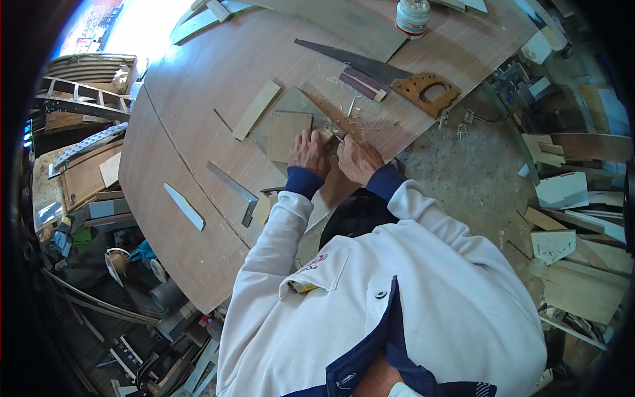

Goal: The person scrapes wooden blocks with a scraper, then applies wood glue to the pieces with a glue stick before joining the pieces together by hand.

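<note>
My left hand [309, 153] is closed at the table's near edge, its fingers pressing down on a small wood piece [327, 135]. Beside it, my right hand [359, 159] pinches a thin, pointed tool [340, 139], whose tip meets the wood piece; its kind is too small to make out. A square wooden block [290, 132] lies just left of my left fingers, on a thin board. Wood shavings [357, 122] are scattered beyond both hands. Farther off lie a handsaw [423, 91] with a wooden handle and a dark block [360, 83] with a pale strip.
A try square [238, 195], a pale strip [257, 110] and a white pointed offcut [184, 206] lie on the wooden table [172, 106]. A white jar [413, 18] stands at the far edge. Stacked offcuts [562, 192] crowd the floor at right; clutter fills the lower left.
</note>
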Available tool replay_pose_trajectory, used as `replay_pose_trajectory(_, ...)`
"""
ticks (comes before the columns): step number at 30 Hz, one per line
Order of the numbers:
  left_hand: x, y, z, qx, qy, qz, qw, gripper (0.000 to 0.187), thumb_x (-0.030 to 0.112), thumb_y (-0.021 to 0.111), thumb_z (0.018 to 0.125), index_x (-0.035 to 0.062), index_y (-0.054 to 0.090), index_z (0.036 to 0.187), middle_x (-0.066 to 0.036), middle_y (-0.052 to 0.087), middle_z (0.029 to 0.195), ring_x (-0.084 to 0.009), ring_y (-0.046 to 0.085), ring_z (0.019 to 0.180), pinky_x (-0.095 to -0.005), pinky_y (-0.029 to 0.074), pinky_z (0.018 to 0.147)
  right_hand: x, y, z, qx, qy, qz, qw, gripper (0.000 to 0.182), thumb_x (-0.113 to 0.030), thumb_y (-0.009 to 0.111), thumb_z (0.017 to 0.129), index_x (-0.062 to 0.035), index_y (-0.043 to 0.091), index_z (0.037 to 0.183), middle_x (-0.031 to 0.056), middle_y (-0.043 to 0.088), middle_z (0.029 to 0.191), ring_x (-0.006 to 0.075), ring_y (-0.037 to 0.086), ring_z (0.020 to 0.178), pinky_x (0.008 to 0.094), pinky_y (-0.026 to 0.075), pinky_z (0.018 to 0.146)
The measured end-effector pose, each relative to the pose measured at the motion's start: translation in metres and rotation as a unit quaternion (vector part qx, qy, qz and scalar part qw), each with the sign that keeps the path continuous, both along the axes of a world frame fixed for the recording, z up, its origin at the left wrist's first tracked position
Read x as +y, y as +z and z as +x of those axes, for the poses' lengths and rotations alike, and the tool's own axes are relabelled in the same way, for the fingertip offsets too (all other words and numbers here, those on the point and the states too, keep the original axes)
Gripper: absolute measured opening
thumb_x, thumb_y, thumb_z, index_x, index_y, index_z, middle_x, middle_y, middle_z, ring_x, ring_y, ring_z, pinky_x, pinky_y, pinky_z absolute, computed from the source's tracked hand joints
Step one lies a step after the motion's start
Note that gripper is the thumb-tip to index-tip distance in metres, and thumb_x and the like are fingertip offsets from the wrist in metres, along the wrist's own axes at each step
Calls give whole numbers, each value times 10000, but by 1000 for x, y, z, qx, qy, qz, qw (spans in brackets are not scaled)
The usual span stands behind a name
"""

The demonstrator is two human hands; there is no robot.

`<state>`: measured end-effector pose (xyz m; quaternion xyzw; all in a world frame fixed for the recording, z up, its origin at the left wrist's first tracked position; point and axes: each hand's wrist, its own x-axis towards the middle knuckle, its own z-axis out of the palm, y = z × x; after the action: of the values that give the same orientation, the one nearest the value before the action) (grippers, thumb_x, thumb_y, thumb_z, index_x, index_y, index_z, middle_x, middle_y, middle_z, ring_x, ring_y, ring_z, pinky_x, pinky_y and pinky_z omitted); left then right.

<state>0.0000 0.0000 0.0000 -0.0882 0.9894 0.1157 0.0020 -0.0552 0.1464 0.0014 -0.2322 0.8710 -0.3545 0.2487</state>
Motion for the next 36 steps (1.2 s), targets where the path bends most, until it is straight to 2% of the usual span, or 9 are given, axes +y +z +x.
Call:
replay_pose_trajectory(3,16,-1,18,-40,9,40,998,284,238,615,811,6,501,929,-203,530,954,-391,529,964,-455,449,807,15,1,15,-31,-19,42,998,322,-266,453,898,20,600,910,295,639,819,451,636,815,498,511,749)
replay_pose_trajectory(5,3,-3,9,-26,-9,15,1000,272,216,613,799,6,499,928,-203,529,953,-390,530,963,-457,450,803,7,-1,2,31,69,1,997,305,-254,486,869,25,608,880,288,639,812,447,638,806,495,514,723)
replay_pose_trajectory(8,5,0,8,17,-11,10,1000,198,85,531,734,15,503,917,-201,524,944,-388,533,916,-459,459,775,3,-16,1,38,41,-15,998,295,-234,499,840,37,615,848,289,634,787,446,639,799,493,519,707)
replay_pose_trajectory(12,4,3,5,13,-9,4,1000,193,83,524,735,14,502,914,-203,520,940,-389,530,911,-453,459,777,6,-10,3,3,-6,-26,1000,301,-232,492,828,44,612,838,298,630,793,458,634,800,496,517,717)
replay_pose_trajectory(14,3,3,5,-43,-1,-7,999,255,178,600,778,3,490,928,-197,519,969,-385,527,960,-454,453,800,4,-26,2,-2,39,13,999,301,-235,483,846,39,609,854,307,631,827,458,630,812,503,512,718)
replay_pose_trajectory(21,6,-1,6,19,-7,18,1000,211,85,539,721,11,498,914,-202,512,937,-387,517,904,-447,451,794,10,-37,2,-10,-49,-22,999,299,-248,463,887,15,557,782,293,617,787,464,608,762,515,482,690)
replay_pose_trajectory(24,5,-1,5,-5,-3,17,1000,219,86,547,715,6,493,912,-205,512,939,-390,519,916,-445,452,798,14,-22,-4,99,85,-31,991,293,-251,462,900,13,552,807,290,617,789,461,607,764,518,475,686)
replay_pose_trajectory(29,7,5,6,-21,-8,11,1000,220,101,568,730,0,488,908,-207,510,941,-391,519,914,-449,451,797,7,-23,8,4,-10,-20,1000,272,-249,469,885,-2,577,849,291,631,821,455,626,778,511,505,714)
replay_pose_trajectory(36,7,5,4,-26,-10,20,999,212,114,576,764,2,479,916,-202,512,938,-391,521,924,-450,444,802,3,-26,8,-11,-11,-8,1000,287,-241,474,883,29,568,856,304,624,769,466,625,753,516,502,708)
